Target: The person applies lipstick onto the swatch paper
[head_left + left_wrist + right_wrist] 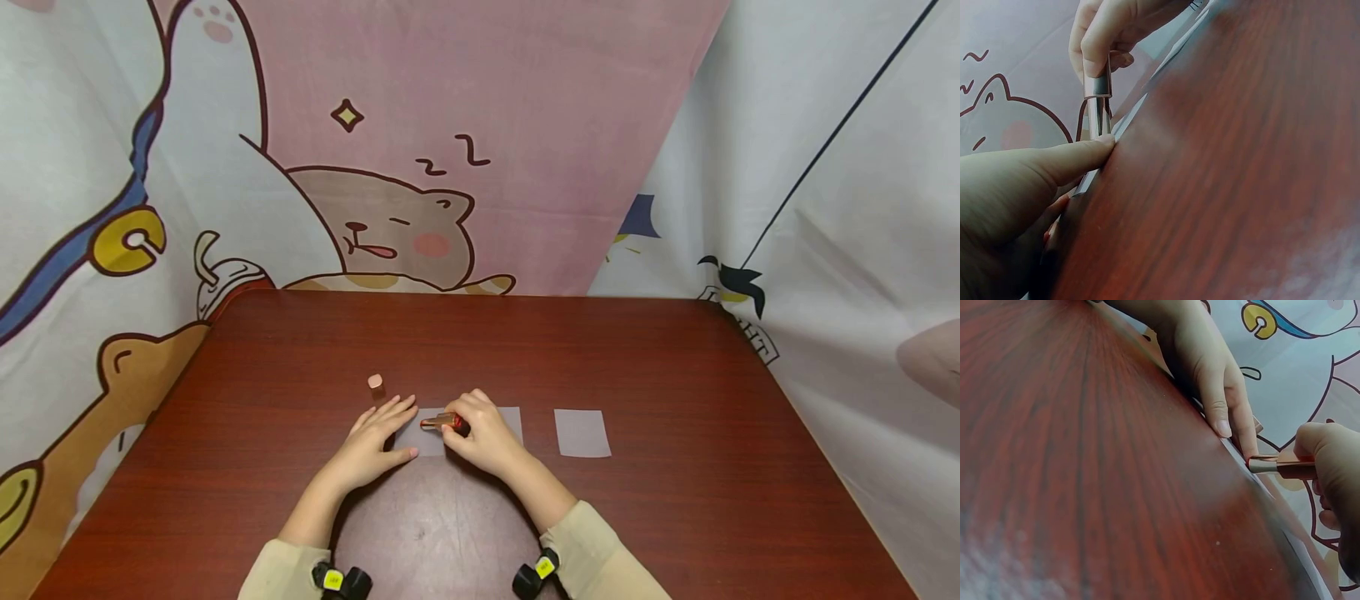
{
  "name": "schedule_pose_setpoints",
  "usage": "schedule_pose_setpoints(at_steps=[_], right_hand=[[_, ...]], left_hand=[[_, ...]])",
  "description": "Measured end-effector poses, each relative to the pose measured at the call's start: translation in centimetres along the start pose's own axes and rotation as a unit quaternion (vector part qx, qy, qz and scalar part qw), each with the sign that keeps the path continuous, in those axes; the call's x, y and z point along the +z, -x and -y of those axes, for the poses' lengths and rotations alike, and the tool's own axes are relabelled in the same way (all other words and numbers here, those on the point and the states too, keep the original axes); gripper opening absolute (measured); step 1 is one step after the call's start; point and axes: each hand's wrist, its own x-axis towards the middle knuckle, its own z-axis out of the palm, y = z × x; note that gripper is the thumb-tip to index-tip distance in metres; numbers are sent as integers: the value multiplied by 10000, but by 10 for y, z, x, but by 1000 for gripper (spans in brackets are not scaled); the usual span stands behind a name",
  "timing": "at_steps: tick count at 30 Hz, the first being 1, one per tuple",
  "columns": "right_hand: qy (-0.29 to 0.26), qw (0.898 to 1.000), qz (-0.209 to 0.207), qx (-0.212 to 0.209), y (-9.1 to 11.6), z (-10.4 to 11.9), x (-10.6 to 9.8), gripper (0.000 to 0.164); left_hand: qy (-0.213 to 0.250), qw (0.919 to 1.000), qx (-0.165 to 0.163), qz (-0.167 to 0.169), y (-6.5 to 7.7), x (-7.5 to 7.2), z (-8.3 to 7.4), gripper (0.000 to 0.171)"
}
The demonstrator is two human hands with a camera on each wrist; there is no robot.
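My right hand (486, 432) grips a lipstick (437, 423) by its shiny coppery tube. In the left wrist view the lipstick (1097, 109) points downward, its lower end by my left thumb. A bit of red shows at that end of the lipstick (1266, 464) in the right wrist view; whether it touches the paper I cannot tell. My left hand (369, 446) rests with fairly straight, spread fingers on the left edge of white paper (429, 447). Both hands cover part of this paper, so whether it is one piece I cannot tell.
Beyond my left fingertips a small coppery cap (377, 386) stands on the brown wooden table (675, 500). A square white paper (582, 433) lies to the right of my right hand. Behind the table hangs a cartoon-printed cloth (562, 150).
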Motion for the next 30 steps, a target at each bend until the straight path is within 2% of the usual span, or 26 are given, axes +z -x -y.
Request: schedule_pose_setpoints(at_steps=[30], right_hand=[[-141,9988,243,404,4,5,-15,9]], left_hand=[[-59,10000,22,3,-2,1,0,63]])
